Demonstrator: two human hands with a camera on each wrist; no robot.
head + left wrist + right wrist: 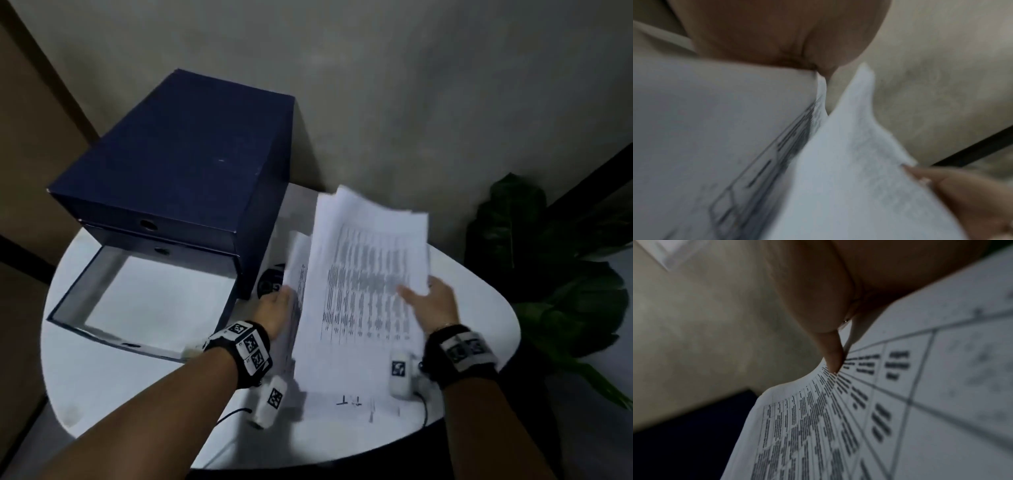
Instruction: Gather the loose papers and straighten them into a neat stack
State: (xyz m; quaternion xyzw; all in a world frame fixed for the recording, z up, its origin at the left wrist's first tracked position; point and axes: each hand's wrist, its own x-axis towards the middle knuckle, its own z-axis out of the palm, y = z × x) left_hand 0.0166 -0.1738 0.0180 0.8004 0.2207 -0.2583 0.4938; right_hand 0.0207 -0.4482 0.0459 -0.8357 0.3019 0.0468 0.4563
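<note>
A loose bundle of white papers (366,274), its top sheet printed with a table, is held tilted above the table, its sheets fanned and uneven at the far edge. My left hand (279,305) grips the bundle's left edge. My right hand (424,298) pinches the right edge, thumb on top. One more printed sheet (356,404) lies flat on the table beneath. The left wrist view shows blurred papers (715,129) under my palm. In the right wrist view my thumb (830,345) presses on the printed sheet (900,402).
A dark blue drawer box (178,154) stands at the back left of the round white table (102,377), its bottom drawer (144,301) pulled open toward me. A dark green plant (565,274) stands off the table's right side. A wall is close behind.
</note>
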